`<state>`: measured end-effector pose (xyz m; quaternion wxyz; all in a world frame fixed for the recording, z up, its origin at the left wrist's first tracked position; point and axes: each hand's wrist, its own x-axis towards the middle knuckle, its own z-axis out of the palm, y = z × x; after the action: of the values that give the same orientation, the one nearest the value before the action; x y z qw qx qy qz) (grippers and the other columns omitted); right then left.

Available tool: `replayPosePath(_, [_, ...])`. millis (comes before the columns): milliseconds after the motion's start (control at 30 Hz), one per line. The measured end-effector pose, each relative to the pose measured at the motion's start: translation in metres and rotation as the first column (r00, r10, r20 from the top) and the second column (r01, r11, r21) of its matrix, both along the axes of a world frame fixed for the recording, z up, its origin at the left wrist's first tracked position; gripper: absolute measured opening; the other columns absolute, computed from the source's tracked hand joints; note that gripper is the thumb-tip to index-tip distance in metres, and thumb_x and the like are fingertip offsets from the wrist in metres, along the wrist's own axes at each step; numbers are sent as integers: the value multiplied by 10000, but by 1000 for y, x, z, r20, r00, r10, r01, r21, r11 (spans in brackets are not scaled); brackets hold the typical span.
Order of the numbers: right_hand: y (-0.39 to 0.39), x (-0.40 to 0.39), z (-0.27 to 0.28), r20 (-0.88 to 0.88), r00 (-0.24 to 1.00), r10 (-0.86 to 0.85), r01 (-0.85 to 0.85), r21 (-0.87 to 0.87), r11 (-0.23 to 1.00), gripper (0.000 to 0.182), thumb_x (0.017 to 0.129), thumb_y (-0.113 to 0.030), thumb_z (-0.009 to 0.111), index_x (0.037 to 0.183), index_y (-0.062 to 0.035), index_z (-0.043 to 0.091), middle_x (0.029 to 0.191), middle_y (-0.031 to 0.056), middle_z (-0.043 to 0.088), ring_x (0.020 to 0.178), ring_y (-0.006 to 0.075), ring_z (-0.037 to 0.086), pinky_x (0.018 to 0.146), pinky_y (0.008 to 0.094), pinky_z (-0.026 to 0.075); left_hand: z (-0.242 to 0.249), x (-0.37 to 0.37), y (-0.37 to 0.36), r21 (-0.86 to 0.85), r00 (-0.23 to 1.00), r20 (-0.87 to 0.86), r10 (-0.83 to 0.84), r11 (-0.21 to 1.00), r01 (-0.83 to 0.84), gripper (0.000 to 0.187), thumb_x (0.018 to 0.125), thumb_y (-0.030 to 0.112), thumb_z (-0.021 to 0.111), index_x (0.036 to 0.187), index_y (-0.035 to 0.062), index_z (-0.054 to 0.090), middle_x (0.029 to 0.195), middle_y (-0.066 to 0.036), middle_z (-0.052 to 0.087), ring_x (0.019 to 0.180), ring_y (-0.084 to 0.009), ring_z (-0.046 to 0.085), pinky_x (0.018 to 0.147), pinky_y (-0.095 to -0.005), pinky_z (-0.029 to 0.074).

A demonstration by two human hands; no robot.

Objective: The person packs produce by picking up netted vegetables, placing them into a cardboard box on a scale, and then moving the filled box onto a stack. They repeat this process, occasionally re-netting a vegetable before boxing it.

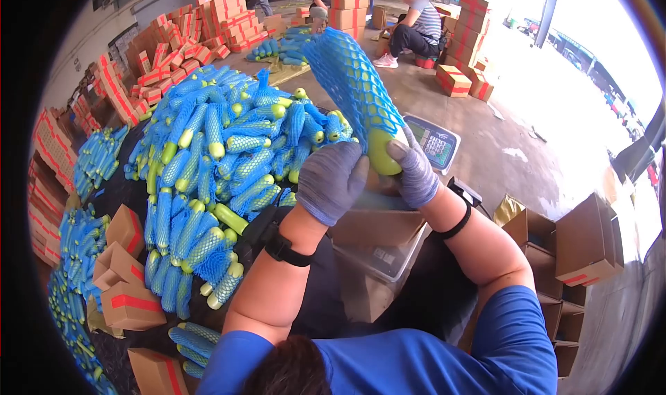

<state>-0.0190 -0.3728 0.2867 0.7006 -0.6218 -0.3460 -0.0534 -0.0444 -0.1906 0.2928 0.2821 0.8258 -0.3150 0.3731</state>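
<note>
My left hand [331,180] and my right hand [415,173], both in grey gloves, hold up one green squash [383,153] by its lower end. A blue foam net sleeve [354,83] covers most of that squash and sticks out past its top. The bare green tip shows between my fingers. Just left of my hands lies a big pile of netted squashes [222,159].
A digital scale [433,144] sits behind my hands, above a brown carton [374,249]. Flat and folded cartons with red tape [128,284] lie left and at the back. More open cartons [583,242] stand right. A seated person [416,27] works at the back.
</note>
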Motion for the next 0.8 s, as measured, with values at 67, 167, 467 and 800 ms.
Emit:
replayPosePath(67, [12,-6,-3,-16,992,-128,129,79,989,556,906,-371,640,1311,-25,481,1164,139,621,1014,346,623,932,447,490,-19,12,-9,-216,995,2,-96,972,94,270,935,260,619,1052,23,564,943,-193,599,863,-332,608,779,-439,491])
replayPosePath(167, [19,-13,-6,156,919,-363,370,-17,929,623,959,-530,553,1282,-4,464,1112,205,627,988,397,630,902,464,492,-29,3,-26,-603,949,-87,-302,775,191,467,954,372,616,1191,-1,465,1111,-172,539,1002,-261,556,905,-406,461])
replayPosePath(467, [7,-21,42,546,642,-538,761,-368,534,568,871,-493,691,1194,-42,568,986,219,624,989,425,621,808,474,513,-18,29,-9,-918,676,50,-735,233,320,699,917,581,584,1316,28,431,1214,-122,533,1086,-215,555,958,-388,469])
replayPosePath(800, [2,4,41,868,440,-228,643,-128,755,313,764,-68,689,1070,-78,627,759,124,620,678,367,624,628,445,493,-36,25,-27,-945,656,56,-753,172,278,903,853,663,635,1472,54,385,1330,-99,548,1211,-237,557,1068,-407,445])
